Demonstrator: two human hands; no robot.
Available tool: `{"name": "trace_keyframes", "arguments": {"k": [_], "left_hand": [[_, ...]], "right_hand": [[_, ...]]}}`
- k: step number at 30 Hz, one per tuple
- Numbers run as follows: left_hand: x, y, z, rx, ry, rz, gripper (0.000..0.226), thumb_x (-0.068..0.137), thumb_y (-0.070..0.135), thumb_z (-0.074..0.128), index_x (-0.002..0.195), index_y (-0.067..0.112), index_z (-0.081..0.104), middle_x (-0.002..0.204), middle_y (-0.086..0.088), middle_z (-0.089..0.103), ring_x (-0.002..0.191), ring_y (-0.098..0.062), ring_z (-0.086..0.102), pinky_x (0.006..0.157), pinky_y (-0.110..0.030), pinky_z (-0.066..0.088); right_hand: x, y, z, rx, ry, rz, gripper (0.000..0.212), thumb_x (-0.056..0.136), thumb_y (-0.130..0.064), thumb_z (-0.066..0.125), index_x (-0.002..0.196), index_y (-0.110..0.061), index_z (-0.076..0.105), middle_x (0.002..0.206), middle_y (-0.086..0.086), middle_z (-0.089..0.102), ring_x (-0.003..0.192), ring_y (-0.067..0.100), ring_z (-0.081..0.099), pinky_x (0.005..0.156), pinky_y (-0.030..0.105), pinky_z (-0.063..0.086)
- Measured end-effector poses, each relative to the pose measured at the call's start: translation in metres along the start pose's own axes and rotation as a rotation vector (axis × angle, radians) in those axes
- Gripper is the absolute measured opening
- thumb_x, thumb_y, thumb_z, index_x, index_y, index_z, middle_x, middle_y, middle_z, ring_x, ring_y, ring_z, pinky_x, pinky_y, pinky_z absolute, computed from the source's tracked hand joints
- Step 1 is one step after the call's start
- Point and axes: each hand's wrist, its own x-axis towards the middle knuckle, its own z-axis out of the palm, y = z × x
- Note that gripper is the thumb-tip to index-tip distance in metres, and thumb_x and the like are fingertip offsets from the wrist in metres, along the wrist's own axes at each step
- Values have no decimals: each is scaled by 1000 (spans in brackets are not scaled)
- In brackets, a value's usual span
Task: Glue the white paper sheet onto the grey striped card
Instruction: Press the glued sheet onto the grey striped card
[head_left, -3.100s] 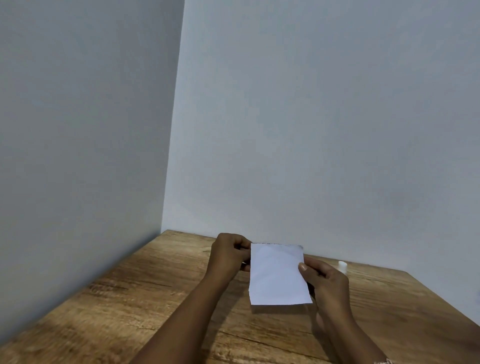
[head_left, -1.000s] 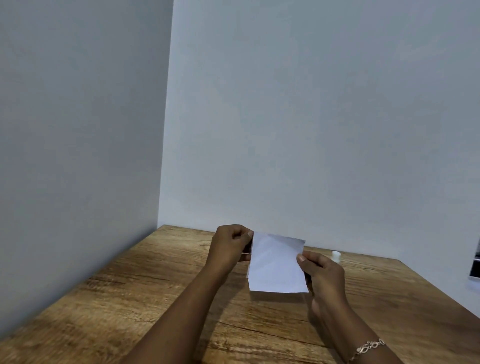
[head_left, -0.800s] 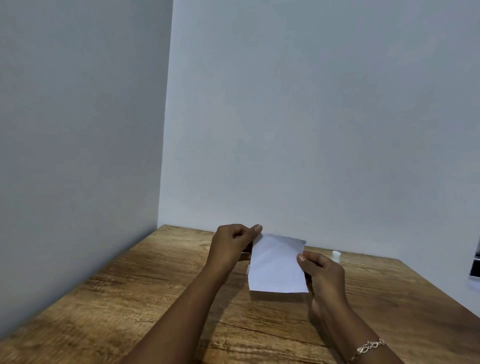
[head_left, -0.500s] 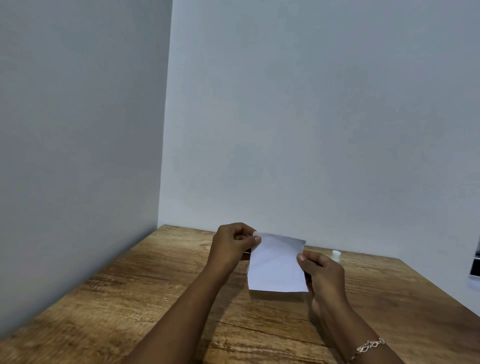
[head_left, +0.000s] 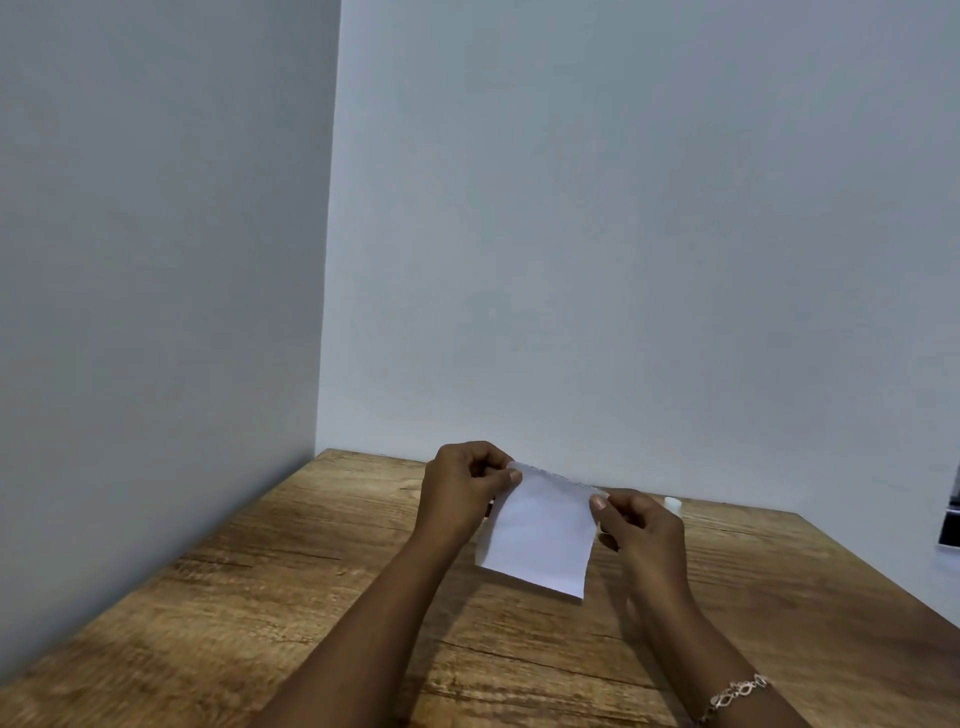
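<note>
white paper sheet (head_left: 540, 535) now tilted | left hand (head_left: 462, 493) pinches top-left corner | right hand (head_left: 639, 525) moved up, pinches top-right corner

Bare brown wooden tabletop (head_left: 249, 597) is seen left of the left hand (head_left: 458, 493). Between the hands, passage is blocked by a white paper sheet (head_left: 540, 535); just beyond the right hand (head_left: 643, 527), a small white cylinder (head_left: 673, 503) is set.

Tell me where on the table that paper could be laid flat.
Bare table between the left wall and the left hand; also right of the right hand, out to the edge. Crowded mid-table, where both hands pinch the paper, with a small white object behind.
</note>
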Motion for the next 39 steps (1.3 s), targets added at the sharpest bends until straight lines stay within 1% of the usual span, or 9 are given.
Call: {"name": "trace_keyframes", "arguments": {"k": [9, 13, 15, 17, 20, 24, 28, 32, 39], "left_hand": [[-2, 5, -1, -92, 9, 17, 11, 79, 4, 67, 77, 16, 69, 70, -8, 59, 71, -18, 59, 61, -32, 46], [-2, 5, -2, -87, 31, 23, 11, 79, 6, 67, 76, 16, 70, 64, -1, 58, 62, -9, 54, 50, -13, 38], [-2, 5, -2, -63, 56, 27, 9, 78, 7, 69, 72, 15, 69, 69, -1, 64, 67, -11, 57, 54, -16, 39], [-1, 5, -2, 24, 89, 67, 10, 77, 9, 69, 70, 15, 69, 72, 1, 66, 72, -12, 57, 63, -23, 41], [-1, 8, 0, 190, 125, 182, 11, 78, 10, 68, 69, 18, 69, 73, 11, 65, 80, -7, 54, 68, -19, 37], [-7, 14, 6, 281, 112, 346, 5, 77, 7, 68, 73, 10, 71, 79, 2, 69, 91, -10, 54, 72, -16, 37], [-10, 19, 11, 360, 3, 458, 5, 76, 4, 68, 73, 6, 71, 79, -5, 71, 85, -14, 59, 76, -24, 42], [-12, 19, 15, 378, -72, 478, 5, 76, 2, 67, 74, 5, 70, 79, -7, 71, 81, -17, 62, 75, -28, 45], [-11, 17, 16, 397, -99, 468, 8, 81, 3, 62, 76, 4, 69, 78, -7, 72, 77, -15, 64, 68, -17, 43]], "right_hand": [[0, 1, 1, 14, -7, 11, 22, 82, -4, 61, 64, -14, 65, 50, -10, 58, 57, 10, 45, 60, 27, 39], [-2, -1, 2, 20, -50, 62, 20, 84, -4, 59, 64, -8, 62, 62, 1, 54, 60, 14, 43, 63, 30, 36], [-3, -4, 1, -15, -67, 46, 15, 84, -5, 59, 70, -6, 64, 67, 3, 57, 64, 15, 47, 65, 28, 38], [-4, -8, 1, -141, -58, -65, 6, 83, -6, 61, 82, -6, 67, 79, 4, 65, 74, 15, 56, 68, 22, 43], [-6, -16, 2, -360, -50, -299, 15, 81, -4, 64, 94, -10, 68, 92, 1, 67, 88, 10, 60, 74, 12, 43], [-13, -21, 9, -521, -129, -491, 17, 77, -2, 66, 93, -8, 70, 92, 1, 68, 91, 12, 60, 81, 24, 44], [-15, -23, 13, -552, -163, -564, 12, 77, -2, 67, 86, -8, 71, 87, 2, 69, 86, 16, 61, 76, 28, 46], [-15, -24, 13, -563, -161, -604, 8, 77, -1, 66, 79, -7, 71, 80, 4, 70, 81, 18, 62, 72, 32, 46], [-14, -26, 13, -567, -168, -626, 8, 76, 1, 67, 77, -5, 72, 77, 8, 71, 76, 18, 61, 69, 27, 44]]}}
